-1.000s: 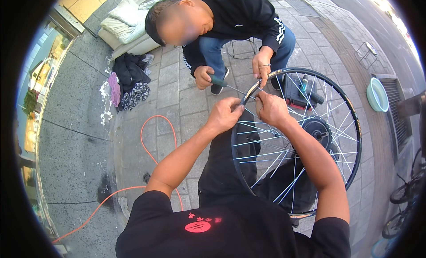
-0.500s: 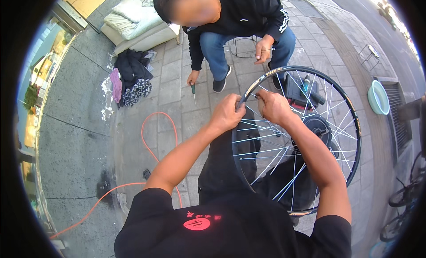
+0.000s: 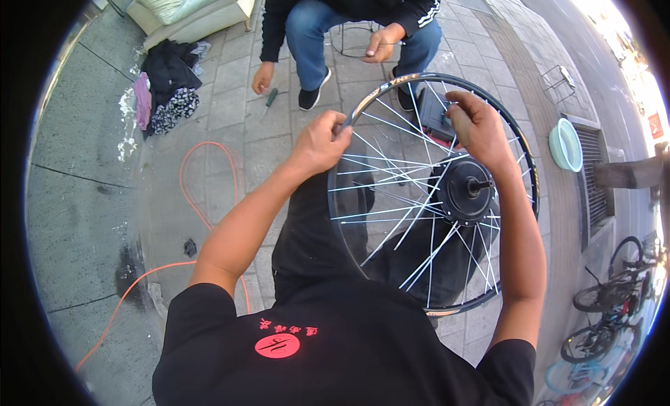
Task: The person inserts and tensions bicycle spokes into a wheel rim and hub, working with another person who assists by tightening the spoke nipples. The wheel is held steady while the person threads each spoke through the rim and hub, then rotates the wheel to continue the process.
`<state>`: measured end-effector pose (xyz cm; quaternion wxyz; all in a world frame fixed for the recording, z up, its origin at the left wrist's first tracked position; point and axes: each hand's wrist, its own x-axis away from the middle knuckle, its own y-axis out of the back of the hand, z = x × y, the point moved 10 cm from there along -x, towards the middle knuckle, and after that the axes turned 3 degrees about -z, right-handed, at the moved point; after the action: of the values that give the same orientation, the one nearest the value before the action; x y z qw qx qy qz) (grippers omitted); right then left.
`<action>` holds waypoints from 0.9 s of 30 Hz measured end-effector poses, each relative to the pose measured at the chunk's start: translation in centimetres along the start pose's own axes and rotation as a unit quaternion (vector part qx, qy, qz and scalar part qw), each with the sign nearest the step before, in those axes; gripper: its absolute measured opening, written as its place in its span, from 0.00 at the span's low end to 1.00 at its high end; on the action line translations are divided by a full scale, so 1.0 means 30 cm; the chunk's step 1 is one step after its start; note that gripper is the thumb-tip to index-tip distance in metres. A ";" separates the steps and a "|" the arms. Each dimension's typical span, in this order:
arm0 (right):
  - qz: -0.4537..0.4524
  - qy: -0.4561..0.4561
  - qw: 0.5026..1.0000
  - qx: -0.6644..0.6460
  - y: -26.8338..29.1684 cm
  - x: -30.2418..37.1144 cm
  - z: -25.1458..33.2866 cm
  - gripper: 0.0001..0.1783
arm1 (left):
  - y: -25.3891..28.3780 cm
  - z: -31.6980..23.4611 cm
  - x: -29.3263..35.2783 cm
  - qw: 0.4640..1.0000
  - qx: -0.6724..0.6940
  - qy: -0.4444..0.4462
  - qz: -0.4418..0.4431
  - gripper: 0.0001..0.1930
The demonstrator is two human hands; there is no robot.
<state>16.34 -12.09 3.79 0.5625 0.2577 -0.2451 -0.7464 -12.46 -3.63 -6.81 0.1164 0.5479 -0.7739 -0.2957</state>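
Black, probably stiff and heaviest at its hub (image 3: pixel 469 193), the wheel (image 3: pixel 447 196) sits toward one o'clock of the torso (image 3: pixel 349 336). Left hand (image 3: pixel 322 142) sensibly grips its rim (image 3: pixel 371 97) at ten; right hand's (image 3: pixel 480 130) curled fingers' hold is unclear.

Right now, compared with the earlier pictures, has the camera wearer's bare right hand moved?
Yes: the bare right hand has shifted rightward, from left of the black rectangular case with red trim to its right side.

Bare left hand (image 3: pixel 317 144): 9 o'clock open over grey slab paving (image 3: pixel 265 142), 4 o'clock barred by thin silver metal spokes (image 3: pixel 430 254).
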 end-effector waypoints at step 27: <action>-0.015 -0.031 0.939 0.343 -0.024 -0.336 -0.225 0.17 | 0.016 -0.158 0.042 0.982 -0.026 -0.170 -0.081 0.09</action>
<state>22.64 -2.67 -0.63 0.4209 0.4155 -0.4998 -0.6328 -10.92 -6.24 -2.94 -0.0268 0.5471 -0.7277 -0.4128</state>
